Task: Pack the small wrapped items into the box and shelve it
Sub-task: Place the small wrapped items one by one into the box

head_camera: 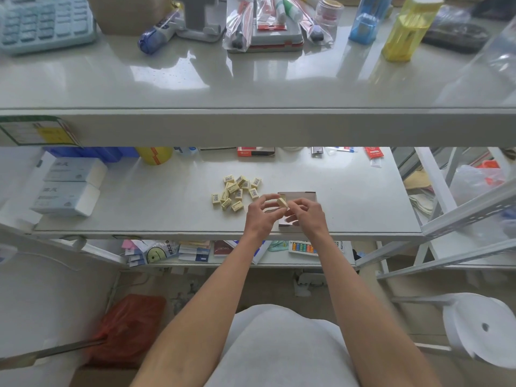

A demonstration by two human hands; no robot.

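Pinched between the fingertips of both hands, one small wrapped item (282, 203) sat tilted in a shared grip. The left hand (261, 212) took its left end and the right hand (307, 215) its right end, with the remaining fingers loosely curled. The open box (303, 197) lay directly beneath that grip, near the front edge of the shelf (139, 208), its long side running front to back. The coming move therefore looked like a short drop straight down, not a reach. The item's long axis slanted across the box opening, so it probably needed turning to lie flat. The pile (236, 191) of loose wrapped items lay just left of the box, nearer the left hand, which seemed best placed to fetch another.
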